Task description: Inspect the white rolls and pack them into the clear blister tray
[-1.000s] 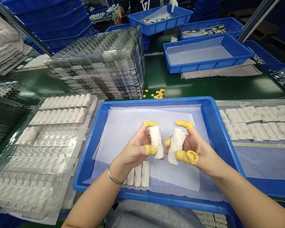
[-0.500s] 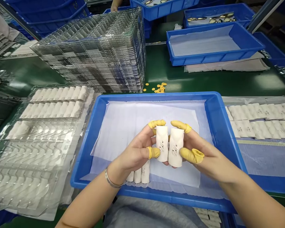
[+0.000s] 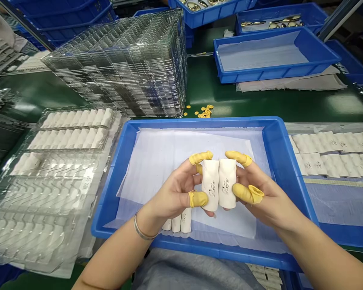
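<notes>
Left hand (image 3: 175, 194) and right hand (image 3: 266, 193), seemingly comparing, each grasp 1 white piece (image 3: 210, 177) between the blue tray's edges (image 3: 230, 121), any next move needing steadiness.

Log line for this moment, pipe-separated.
left hand: holds printed white piece | right hand: holds second white piece, also printed | pieces: side by side | below: blue tray
</notes>
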`<control>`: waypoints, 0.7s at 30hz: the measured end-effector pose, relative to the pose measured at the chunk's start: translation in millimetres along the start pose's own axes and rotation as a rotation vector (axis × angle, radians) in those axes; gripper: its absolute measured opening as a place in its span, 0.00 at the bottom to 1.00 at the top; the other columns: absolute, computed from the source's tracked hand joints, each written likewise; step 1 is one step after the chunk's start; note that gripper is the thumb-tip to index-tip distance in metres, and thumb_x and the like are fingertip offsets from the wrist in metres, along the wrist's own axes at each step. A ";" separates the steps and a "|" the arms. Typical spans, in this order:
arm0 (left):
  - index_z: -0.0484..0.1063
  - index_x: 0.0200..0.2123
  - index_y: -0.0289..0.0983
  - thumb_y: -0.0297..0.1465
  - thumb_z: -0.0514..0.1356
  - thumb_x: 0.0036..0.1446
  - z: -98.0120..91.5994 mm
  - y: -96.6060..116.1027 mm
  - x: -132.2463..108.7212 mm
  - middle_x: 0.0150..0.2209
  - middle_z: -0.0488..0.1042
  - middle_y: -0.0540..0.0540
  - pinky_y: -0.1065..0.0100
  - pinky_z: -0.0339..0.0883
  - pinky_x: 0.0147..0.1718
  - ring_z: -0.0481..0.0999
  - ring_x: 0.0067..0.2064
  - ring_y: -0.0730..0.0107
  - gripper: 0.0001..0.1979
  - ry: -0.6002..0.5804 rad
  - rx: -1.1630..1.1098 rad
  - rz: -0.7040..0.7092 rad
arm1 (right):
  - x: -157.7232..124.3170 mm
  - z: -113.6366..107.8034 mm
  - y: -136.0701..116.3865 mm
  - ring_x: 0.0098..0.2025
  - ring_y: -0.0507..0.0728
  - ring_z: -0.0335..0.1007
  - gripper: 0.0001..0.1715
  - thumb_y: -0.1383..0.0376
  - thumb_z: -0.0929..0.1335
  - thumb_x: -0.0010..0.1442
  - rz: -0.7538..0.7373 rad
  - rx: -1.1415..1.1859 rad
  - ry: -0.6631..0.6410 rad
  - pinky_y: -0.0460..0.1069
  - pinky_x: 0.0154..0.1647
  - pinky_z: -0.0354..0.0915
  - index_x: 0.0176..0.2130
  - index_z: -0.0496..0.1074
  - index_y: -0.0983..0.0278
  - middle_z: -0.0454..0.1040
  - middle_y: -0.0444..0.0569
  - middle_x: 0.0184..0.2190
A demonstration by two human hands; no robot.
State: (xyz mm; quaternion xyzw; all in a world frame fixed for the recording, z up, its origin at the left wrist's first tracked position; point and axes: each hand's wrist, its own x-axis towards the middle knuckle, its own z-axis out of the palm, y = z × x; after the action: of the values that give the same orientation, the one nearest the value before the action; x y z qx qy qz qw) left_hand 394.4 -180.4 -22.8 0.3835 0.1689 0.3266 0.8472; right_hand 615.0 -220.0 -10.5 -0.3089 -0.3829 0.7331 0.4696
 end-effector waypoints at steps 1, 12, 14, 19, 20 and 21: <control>0.65 0.65 0.53 0.31 0.73 0.58 0.7 0.2 0.0 0.54 0.70 0.46 0.68 0.85 0.32 0.82 0.39 0.69 0.35 0.003 -0.007 0.011 | 0.0 0.1 0.1 0.34 0.52 0.76 0.25 0.58 0.76 0.71 0.000 -0.003 -0.007 0.48 0.36 0.73 0.63 0.71 0.41 0.77 0.42 0.40; 0.74 0.35 0.37 0.52 0.72 0.56 6.5 0.4 6.4 0.31 0.71 0.51 0.75 0.75 0.20 0.75 0.29 0.73 0.24 0.355 0.008 -0.002 | 0.1 -0.4 7.2 0.55 0.61 0.77 0.23 0.60 0.76 0.70 0.000 -0.193 0.002 0.55 0.54 0.76 0.61 0.75 0.42 0.77 0.47 0.54; 0.75 0.37 0.37 0.55 0.69 0.58 7.1 0.8 6.7 0.31 0.72 0.50 0.71 0.77 0.21 0.75 0.29 0.71 0.25 0.352 -0.010 -0.018 | 1.3 0.0 7.0 0.51 0.61 0.78 0.23 0.59 0.76 0.69 0.017 -0.169 0.004 0.55 0.51 0.77 0.61 0.75 0.42 0.79 0.47 0.51; 0.76 0.51 0.43 0.47 0.69 0.61 6.6 5.8 2.3 0.43 0.77 0.47 0.61 0.84 0.26 0.81 0.33 0.65 0.20 0.209 -0.096 -0.050 | 1.5 0.4 4.6 0.39 0.57 0.78 0.24 0.55 0.75 0.70 0.041 -0.084 -0.013 0.52 0.40 0.75 0.63 0.73 0.40 0.78 0.45 0.45; 0.76 0.53 0.44 0.44 0.70 0.61 6.3 7.1 1.4 0.44 0.77 0.47 0.61 0.85 0.28 0.83 0.34 0.65 0.20 0.181 -0.112 -0.057 | 1.0 0.3 4.4 0.39 0.58 0.78 0.25 0.54 0.75 0.70 0.049 -0.076 -0.013 0.52 0.39 0.75 0.63 0.72 0.39 0.78 0.45 0.44; 0.76 0.54 0.45 0.41 0.71 0.61 6.1 8.3 0.7 0.45 0.77 0.48 0.62 0.85 0.29 0.83 0.34 0.65 0.20 0.156 -0.125 -0.065 | 0.5 0.0 4.2 0.39 0.58 0.77 0.26 0.53 0.75 0.70 0.060 -0.065 -0.010 0.52 0.39 0.75 0.64 0.72 0.39 0.77 0.45 0.44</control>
State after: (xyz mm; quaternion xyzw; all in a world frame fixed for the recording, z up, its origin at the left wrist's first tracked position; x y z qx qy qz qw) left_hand 394.6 -179.1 -12.6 0.2977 0.2262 0.3378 0.8638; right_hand 612.9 -220.7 -14.1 -0.3318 -0.3994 0.7356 0.4350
